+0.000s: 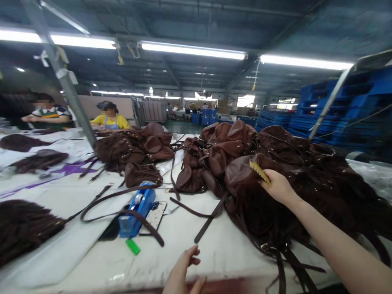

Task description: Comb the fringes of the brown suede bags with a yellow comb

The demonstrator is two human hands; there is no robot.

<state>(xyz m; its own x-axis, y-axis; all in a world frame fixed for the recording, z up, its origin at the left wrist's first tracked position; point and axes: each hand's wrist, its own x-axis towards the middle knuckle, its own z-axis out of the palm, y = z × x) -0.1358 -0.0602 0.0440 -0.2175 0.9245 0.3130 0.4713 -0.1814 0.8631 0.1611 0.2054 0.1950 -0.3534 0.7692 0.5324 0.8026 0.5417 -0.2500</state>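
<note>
My right hand is stretched out over a big heap of brown fringed leather bags and is closed on a yellow comb, whose teeth rest against one bag. My left hand hovers low at the near edge of the white table, fingers loosely apart and holding nothing. A loose brown strap lies on the table between the two hands.
A blue tape dispenser, a phone and a green piece lie left of centre. More brown bags and fringed pieces lie around. Two people sit at the far left. Blue pallets are stacked at the right.
</note>
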